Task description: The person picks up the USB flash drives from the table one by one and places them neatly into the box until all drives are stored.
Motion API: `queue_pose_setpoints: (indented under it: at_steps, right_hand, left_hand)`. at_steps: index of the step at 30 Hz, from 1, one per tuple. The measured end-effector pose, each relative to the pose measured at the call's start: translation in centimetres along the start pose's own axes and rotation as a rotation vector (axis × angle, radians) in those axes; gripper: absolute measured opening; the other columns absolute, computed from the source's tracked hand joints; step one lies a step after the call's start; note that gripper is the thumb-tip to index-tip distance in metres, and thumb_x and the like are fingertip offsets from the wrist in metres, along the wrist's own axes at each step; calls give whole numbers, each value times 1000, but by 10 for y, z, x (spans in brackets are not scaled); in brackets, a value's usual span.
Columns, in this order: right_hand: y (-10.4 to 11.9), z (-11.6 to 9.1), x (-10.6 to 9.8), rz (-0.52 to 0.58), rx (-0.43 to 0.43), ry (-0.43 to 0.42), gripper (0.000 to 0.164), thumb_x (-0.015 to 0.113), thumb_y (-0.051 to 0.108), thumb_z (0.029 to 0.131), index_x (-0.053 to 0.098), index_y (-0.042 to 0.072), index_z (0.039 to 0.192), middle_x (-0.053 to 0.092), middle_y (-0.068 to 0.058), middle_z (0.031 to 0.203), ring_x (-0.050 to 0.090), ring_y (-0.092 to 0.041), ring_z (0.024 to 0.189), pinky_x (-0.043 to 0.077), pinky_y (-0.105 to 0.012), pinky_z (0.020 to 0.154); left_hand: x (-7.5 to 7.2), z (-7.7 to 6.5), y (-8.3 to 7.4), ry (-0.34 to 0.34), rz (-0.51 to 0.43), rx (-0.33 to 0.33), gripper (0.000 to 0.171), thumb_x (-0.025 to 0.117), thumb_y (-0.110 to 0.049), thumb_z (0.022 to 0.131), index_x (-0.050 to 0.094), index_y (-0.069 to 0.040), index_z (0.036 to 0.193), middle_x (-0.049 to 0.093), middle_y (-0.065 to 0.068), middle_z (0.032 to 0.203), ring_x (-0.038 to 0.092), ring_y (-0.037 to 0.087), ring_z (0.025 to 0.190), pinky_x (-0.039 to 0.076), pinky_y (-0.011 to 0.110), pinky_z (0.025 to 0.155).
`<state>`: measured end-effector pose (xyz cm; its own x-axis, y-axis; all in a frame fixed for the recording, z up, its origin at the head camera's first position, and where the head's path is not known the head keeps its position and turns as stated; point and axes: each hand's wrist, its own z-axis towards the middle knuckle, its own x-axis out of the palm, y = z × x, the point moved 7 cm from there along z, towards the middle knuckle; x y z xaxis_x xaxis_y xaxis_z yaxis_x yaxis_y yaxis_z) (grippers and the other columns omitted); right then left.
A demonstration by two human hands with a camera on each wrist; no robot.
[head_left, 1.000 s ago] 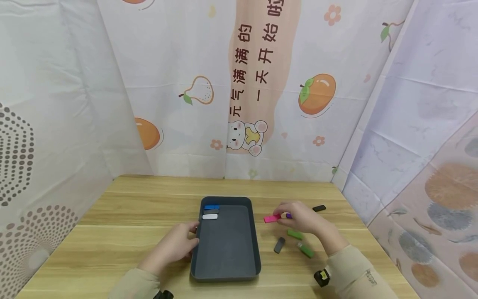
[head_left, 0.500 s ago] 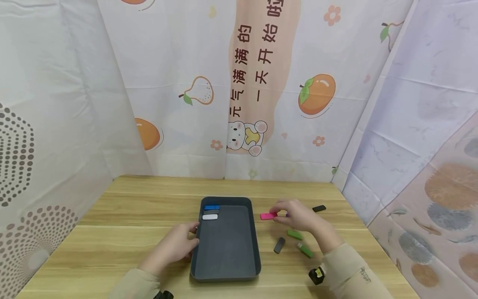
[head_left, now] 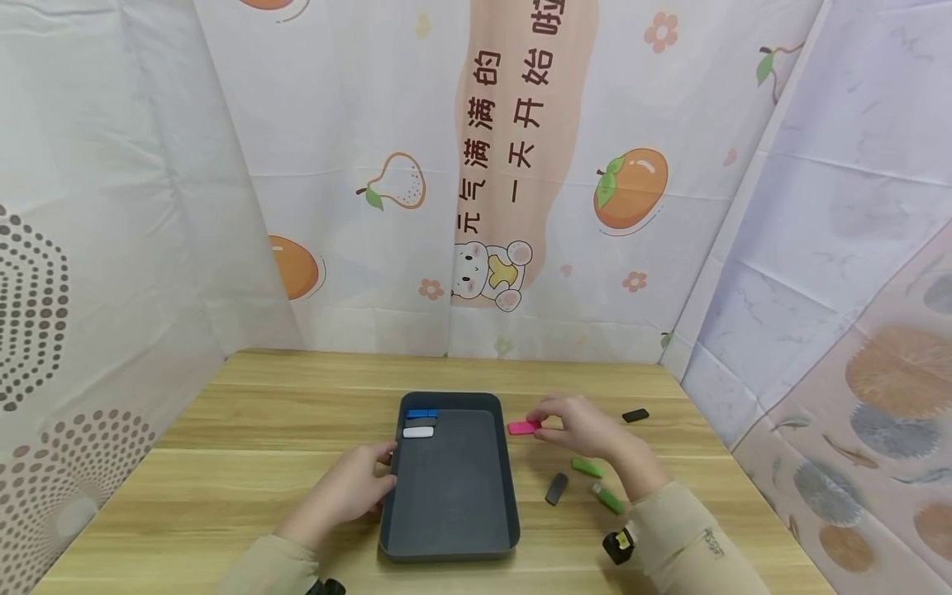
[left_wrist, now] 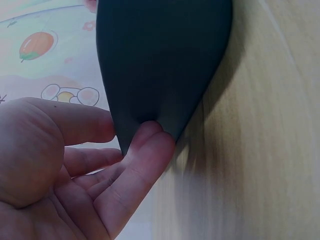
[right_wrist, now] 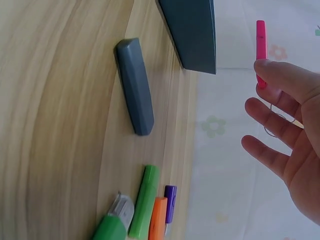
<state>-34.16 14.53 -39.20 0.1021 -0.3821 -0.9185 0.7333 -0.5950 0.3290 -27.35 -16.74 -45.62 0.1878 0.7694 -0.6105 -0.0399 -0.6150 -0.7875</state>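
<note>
My right hand (head_left: 576, 426) pinches a pink USB stick (head_left: 523, 427) between thumb and forefinger, just right of the dark grey tray (head_left: 449, 552). In the right wrist view the pink stick (right_wrist: 261, 40) is held above the table level, its other fingers spread apart. My left hand (head_left: 353, 483) rests at the tray's left side; in the left wrist view its fingertips touch the outer wall (left_wrist: 165, 60) and rim. Lying side by side in the tray's far left corner are a blue stick (head_left: 421, 413), a dark grey one (head_left: 420, 422) and a white one (head_left: 418, 432).
On the table right of the tray lie a grey stick (head_left: 556, 488), a green stick (head_left: 587, 468), a green one with a metal plug (head_left: 608, 498) and a black one (head_left: 635, 415). The right wrist view shows orange (right_wrist: 158, 217) and purple (right_wrist: 170, 202) sticks too. Printed curtains enclose the table.
My right hand has moved left with the pink USB stick, close to the tray's right rim. The left hand and the tray have stayed put.
</note>
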Motion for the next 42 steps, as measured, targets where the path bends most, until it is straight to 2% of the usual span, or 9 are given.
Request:
queue_pose_setpoints:
  at_steps: [16,26,35,38,42]
  right_hand:
    - [12,17,5,20,-3,-2,15,78,14,91,77,18,106,68,8,99,61,-6,88,55,-29,76]
    - [15,28,10,58,21,16,16,76,14,93,78,19,108,67,11,97,63,-11,86,55,-28,75]
    - [24,40,17,59,-4,31,17,75,14,94,76,17,110,66,10,99,64,-15,89,55,-31,78]
    - [27,44,18,71,-8,36,17,75,14,94,76,16,111,67,8,100,65,-19,91,57,-36,80]
    - [28,48,20,73,-4,35,17,75,13,94,76,16,111,67,7,101,64,-14,92,57,-39,83]
  left_hand:
    - [0,0,2,3,4,-8,55,65,2,93,49,8,145,64,23,123,64,17,60,57,32,52]
    - [0,0,1,8,-2,-2,54,65,2,94,48,9,145,64,23,123,64,18,59,57,32,53]
    - [-1,1,2,4,10,-5,54,65,2,94,48,8,145,64,23,123,64,17,59,57,32,54]
    - [-1,0,1,3,11,-2,54,65,2,94,48,8,145,64,23,123,64,17,59,57,31,54]
    - [-1,0,1,1,10,0,55,65,2,93,48,8,145,64,23,123,64,17,59,56,31,53]
